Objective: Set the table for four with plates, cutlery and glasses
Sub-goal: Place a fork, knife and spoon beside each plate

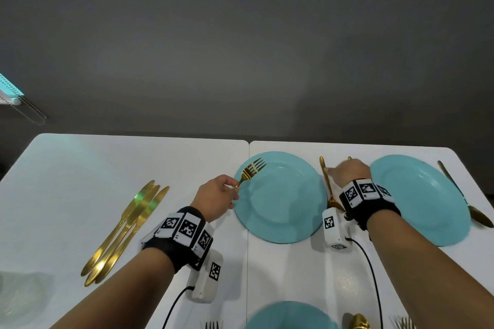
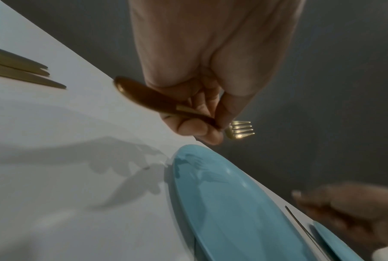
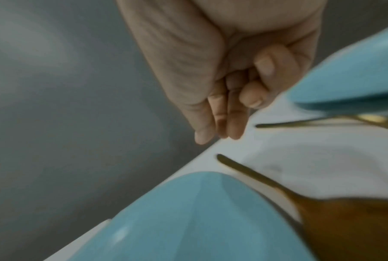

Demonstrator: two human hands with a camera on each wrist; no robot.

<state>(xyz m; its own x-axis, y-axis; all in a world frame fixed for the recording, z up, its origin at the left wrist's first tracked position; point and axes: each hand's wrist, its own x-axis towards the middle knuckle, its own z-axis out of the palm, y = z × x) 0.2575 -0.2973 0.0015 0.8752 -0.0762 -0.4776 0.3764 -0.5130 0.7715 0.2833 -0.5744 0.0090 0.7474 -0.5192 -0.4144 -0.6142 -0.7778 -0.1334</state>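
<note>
Holding: the left hand (image 1: 217, 198) pinches a gold fork (image 1: 250, 171) by its neck, thumb and fingers curled round it; in the left wrist view the handle runs back under the palm.
Knives: three gold knives (image 1: 125, 230) lie side by side on the white surface (image 1: 133, 168), well to the left of the left hand.
Fork position: raised off the surface, tines reaching past the fingertips and over the left rim of the middle plate (image 1: 280, 196).
Middle plate: turquoise, flat on the surface, between the two hands.
Spoon: a gold spoon (image 1: 328, 184) lies just right of the middle plate, its bowl toward the right wrist, its handle running along the left side of the right hand.
Right hand: the right hand (image 1: 347, 172) hovers between the two far plates, fingers loosely extended downward and together, gripping nothing in the right wrist view.
Second handle: another thin gold handle (image 3: 300, 122) lies on the surface just right of the right hand's fingers.
Right plate: a second turquoise plate (image 1: 422, 197) sits right of the right hand, with a gold piece of cutlery (image 1: 465, 195) along its far side.
Near edge: a third turquoise plate (image 1: 291, 315) shows below the hands.
</note>
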